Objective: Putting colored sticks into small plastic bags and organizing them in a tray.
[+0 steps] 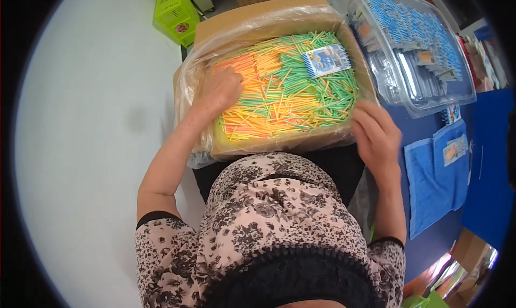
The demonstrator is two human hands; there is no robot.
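A cardboard box (322, 138) lined with clear plastic sits in front of me, filled with thin sticks (290, 101) in orange, yellow and green. My left hand (223, 89) reaches over its left side and touches the orange sticks. Its fingers are curled closed, and what they hold is hidden. At the right front corner of the box is my right hand (378, 138), fingers bent and drawn together, slightly blurred; nothing I can name shows in it. On the green sticks lies a small blue-and-white packet (327, 60).
Right of the box, a clear plastic bin (414, 105) holds many blue-and-white packets (411, 23). A blue towel (430, 179) with a small clear packet (456, 149) on it lies on the dark blue table (389, 116). A green basket (173, 15) stands behind the box at left.
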